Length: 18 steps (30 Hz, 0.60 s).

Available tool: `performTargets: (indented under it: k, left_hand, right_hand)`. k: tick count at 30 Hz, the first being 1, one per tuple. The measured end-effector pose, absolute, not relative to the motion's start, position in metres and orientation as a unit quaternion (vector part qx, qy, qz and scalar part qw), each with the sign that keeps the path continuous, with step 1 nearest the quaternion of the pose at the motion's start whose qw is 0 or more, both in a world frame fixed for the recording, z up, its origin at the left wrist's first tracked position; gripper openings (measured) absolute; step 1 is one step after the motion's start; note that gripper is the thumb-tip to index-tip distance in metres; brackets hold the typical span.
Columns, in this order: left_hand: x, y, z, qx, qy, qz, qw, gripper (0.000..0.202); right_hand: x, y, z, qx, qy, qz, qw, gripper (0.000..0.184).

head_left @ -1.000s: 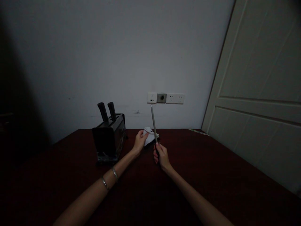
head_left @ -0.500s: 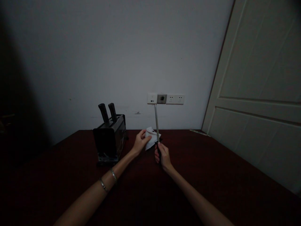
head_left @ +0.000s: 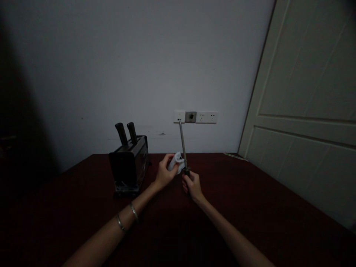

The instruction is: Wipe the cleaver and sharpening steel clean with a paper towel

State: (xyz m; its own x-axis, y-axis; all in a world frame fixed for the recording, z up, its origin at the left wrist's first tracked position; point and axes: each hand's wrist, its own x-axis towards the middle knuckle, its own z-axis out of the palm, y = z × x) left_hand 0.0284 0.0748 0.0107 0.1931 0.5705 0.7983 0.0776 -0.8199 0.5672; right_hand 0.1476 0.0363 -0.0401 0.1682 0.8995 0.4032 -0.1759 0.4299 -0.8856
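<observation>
My right hand [head_left: 191, 186] is closed round the dark handle of a long thin steel rod [head_left: 182, 142], which points almost straight up. My left hand [head_left: 164, 173] grips a crumpled white cloth [head_left: 176, 163] and presses it against the base of the rod, just above the handle. Both hands hover over the middle of a dark red table [head_left: 250, 207]. Two thin bracelets sit on my left wrist.
A black knife block [head_left: 128, 166] with two dark handles sticking up stands on the table, left of my hands. A white socket strip [head_left: 195, 116] is on the wall behind. A pale door [head_left: 306, 104] fills the right side.
My left hand has lifted the white cloth off the table and brought it against the lower part of the rod. The rod has stayed nearly upright in my right hand.
</observation>
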Motion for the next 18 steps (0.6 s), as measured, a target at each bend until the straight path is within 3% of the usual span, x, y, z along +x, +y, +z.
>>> performTargets:
  k: [9, 13, 18]
  left_hand:
    - [0.0344, 0.0653, 0.0089, 0.871, 0.032, 0.484, -0.074, 0.033]
    - [0.0342, 0.0685, 0.006, 0.882, 0.022, 0.463, -0.088, 0.037]
    - [0.0318, 0.0685, 0.0076, 0.87, 0.027, 0.492, -0.028, 0.04]
  right_hand:
    - [0.1494, 0.0439, -0.0473, -0.387, -0.506, 0.334, 0.695, 0.012]
    - [0.1487, 0.0461, -0.0484, -0.395, -0.505, 0.319, 0.698, 0.004]
    - [0.1493, 0.0442, -0.0468, -0.401, -0.521, 0.31, 0.687, 0.011]
